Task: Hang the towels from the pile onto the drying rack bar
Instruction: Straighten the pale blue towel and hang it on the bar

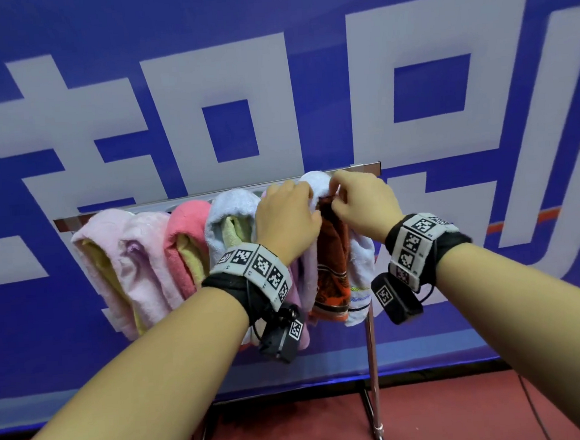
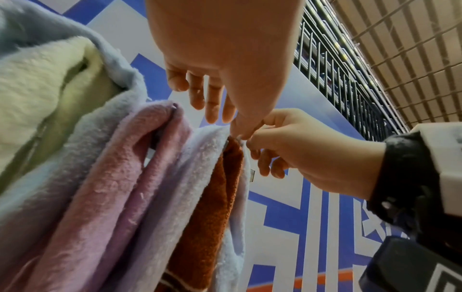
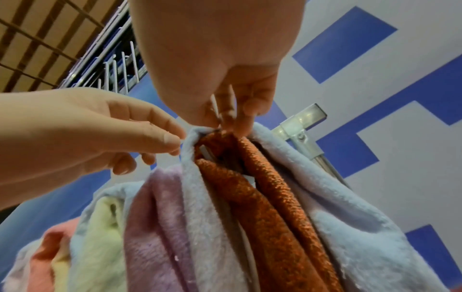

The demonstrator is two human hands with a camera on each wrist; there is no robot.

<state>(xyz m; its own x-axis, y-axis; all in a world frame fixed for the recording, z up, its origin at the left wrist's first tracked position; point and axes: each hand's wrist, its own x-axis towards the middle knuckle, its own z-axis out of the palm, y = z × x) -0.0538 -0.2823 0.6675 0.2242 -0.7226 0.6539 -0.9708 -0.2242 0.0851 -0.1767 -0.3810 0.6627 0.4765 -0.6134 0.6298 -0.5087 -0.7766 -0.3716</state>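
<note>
Both hands work at the top of the chrome drying rack bar point(image 1: 191, 200), arranging the last hung towel. The right hand point(image 1: 361, 202) pinches the pale blue terry towel point(image 3: 337, 207) folded over a rust-orange one point(image 3: 270, 197); the left hand point(image 1: 286, 216) has loose fingers point(image 3: 160, 136) beside the fold, gripping nothing clearly. Next likely means smoothing and releasing.

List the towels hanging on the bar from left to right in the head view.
Pale pink towel → lilac towel → coral towel → light blue towel → orange towel, which lies inside a white towel at the bar's right end.
</note>
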